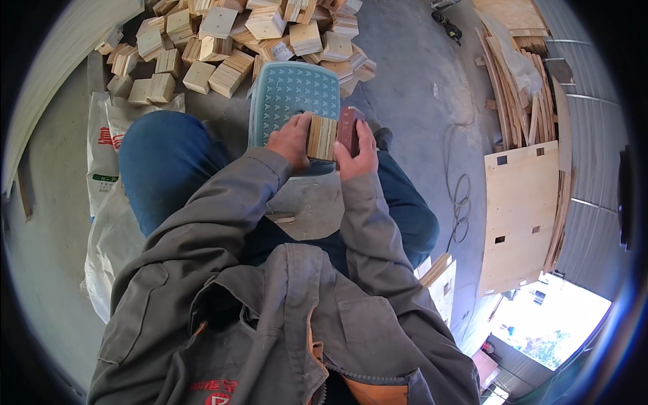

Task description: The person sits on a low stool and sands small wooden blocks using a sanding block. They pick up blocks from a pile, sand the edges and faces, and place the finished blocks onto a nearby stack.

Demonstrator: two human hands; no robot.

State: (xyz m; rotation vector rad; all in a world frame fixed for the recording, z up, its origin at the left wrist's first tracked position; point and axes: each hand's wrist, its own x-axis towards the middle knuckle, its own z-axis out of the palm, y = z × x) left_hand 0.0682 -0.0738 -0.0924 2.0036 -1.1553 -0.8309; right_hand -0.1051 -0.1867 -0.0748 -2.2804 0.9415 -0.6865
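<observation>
A plywood block point(322, 138) with striped layered edges rests over the light blue plastic stool point(273, 101). My left hand point(291, 142) grips it from the left side, thumb and fingers closed on it. In my right hand point(359, 156) is a reddish-brown sanding block point(348, 129), held upright against or close beside the right side of the plywood block. Fingers wrap its far right side and the thumb lies on the near left. Whether the two blocks touch is hard to see.
Many loose plywood blocks point(219, 23) lie heaped beyond the stool. White sacks point(101, 202) are on the floor at left. A thin cable point(461, 196) coils on the floor at right, near leaning plywood sheets point(520, 216). My knees flank the stool.
</observation>
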